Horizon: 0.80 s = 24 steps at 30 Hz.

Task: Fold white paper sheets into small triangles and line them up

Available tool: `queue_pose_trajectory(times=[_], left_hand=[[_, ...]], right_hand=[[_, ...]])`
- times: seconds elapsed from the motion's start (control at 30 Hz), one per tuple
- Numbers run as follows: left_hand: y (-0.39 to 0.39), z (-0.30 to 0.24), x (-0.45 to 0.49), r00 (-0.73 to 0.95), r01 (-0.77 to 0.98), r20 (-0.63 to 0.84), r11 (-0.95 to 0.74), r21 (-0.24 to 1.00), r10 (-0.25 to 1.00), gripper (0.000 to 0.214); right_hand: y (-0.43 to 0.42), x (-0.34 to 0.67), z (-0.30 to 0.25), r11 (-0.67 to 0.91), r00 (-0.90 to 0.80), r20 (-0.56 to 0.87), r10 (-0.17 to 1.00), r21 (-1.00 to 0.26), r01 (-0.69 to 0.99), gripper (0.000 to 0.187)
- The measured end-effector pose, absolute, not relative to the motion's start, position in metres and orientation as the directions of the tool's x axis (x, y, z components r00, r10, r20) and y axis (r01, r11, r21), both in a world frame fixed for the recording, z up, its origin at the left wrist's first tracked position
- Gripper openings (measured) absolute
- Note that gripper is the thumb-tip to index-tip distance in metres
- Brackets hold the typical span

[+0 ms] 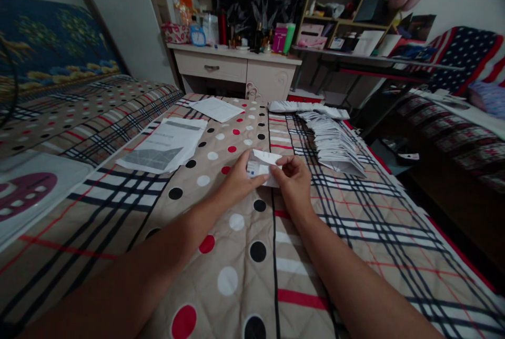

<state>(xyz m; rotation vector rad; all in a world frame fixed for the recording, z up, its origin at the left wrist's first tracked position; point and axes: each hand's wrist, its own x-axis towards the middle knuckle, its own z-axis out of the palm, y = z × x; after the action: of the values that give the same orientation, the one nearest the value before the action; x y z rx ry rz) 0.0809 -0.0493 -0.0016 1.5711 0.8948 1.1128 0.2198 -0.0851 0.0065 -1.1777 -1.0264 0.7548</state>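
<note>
A small folded white paper piece, like an envelope with a raised flap point(265, 157), is held above the middle of the bed. Some print and a small blue mark show on its inner face. My left hand point(241, 177) grips its left side, thumb laid across the front. On the right edge, my right hand point(295, 178) pinches the paper between thumb and fingers. Just right of my hands, a fanned row of folded white papers point(335, 141) lies on the bedspread. Behind that row is a long white bundle point(307, 109).
A printed grey-and-white sheet or packet point(165, 144) and a white paper stack point(218, 109) lie on the patterned bedspread point(221, 223). At the left edge sits a white item with a purple print point(27, 194). A cluttered dresser point(232, 68) stands beyond the bed.
</note>
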Motion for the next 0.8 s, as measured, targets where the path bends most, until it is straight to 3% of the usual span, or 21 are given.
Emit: queue_pose_trajectory(times=[0.17,0.33,0.5,0.67,0.8], left_hand=[[-0.045,0.0,0.079,0.282,0.097,0.207,-0.242,0.965,0.937,0.052],[-0.053,0.011,0.075,0.366,0.229,0.263,-0.36,0.905,0.893,0.058],[-0.059,0.014,0.073,0.416,0.281,0.378,-0.513,0.811,0.827,0.057],[-0.054,0.011,0.073,0.274,0.363,0.445,-0.52,0.773,0.853,0.028],[-0.053,0.008,0.074,0.171,0.32,0.521,-0.547,0.773,0.836,0.018]], right_hand=[[-0.089,0.217,0.009,0.171,0.279,0.174,0.944,-0.985,0.036,0.024],[-0.088,0.218,0.011,0.229,0.32,0.233,0.918,-0.972,0.05,0.024],[-0.086,0.218,0.009,0.192,0.276,0.185,0.943,-0.981,0.001,0.027],[-0.085,0.218,0.009,0.178,0.257,0.163,0.953,-0.983,-0.034,0.026],[-0.084,0.219,0.009,0.15,0.252,0.133,0.958,-0.987,-0.049,0.026]])
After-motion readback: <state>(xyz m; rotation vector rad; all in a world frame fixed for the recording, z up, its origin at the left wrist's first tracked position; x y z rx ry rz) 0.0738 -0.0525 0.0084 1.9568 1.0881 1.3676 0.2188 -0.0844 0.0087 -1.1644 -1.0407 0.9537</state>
